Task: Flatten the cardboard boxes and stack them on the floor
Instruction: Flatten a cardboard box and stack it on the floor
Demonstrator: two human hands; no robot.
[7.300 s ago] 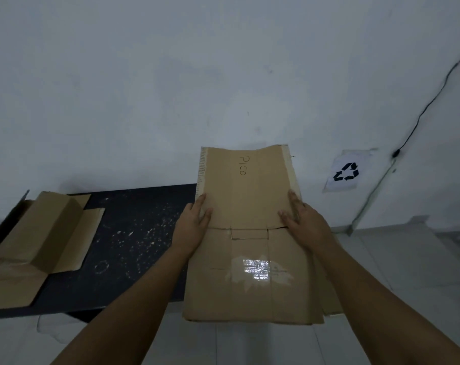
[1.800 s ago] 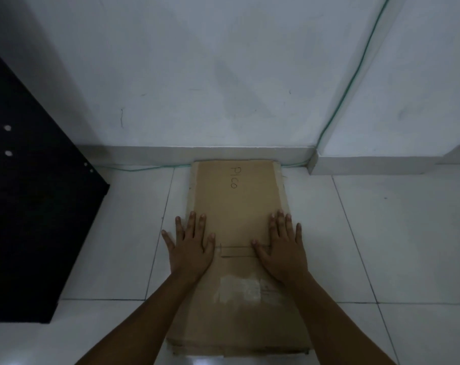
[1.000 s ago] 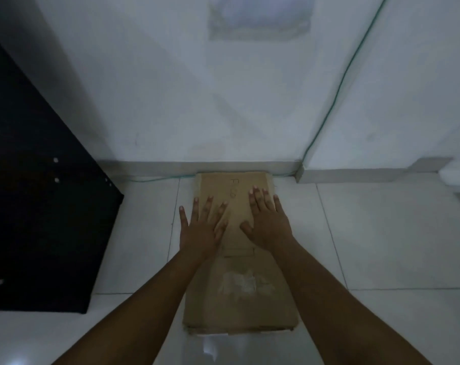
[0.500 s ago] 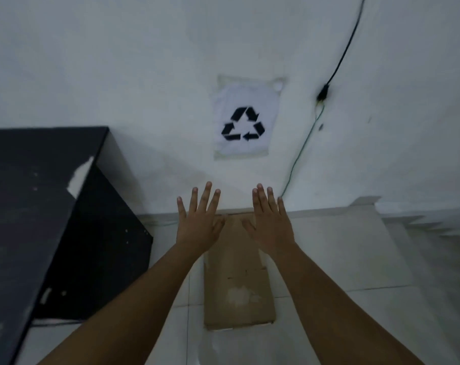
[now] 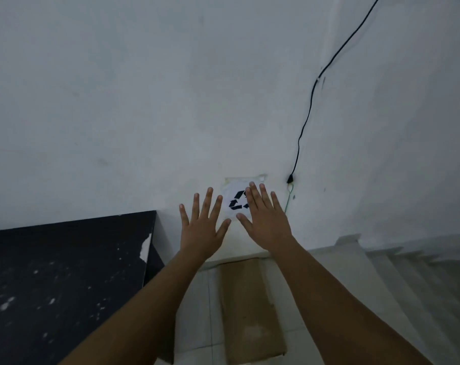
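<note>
both the left hand and the right hand are in the air with fingers spread and empty, the flattened cardboard box lies on the floor by the wall, so i think the next box may land crooked on it.

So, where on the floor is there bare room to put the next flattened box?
Bare tile shows right of the flattened cardboard, up to the step. A narrower tile strip lies between the cardboard and the black table. The cardboard's far end meets the wall base, so no room there. Both hands, left and right, are raised, holding nothing.
</note>
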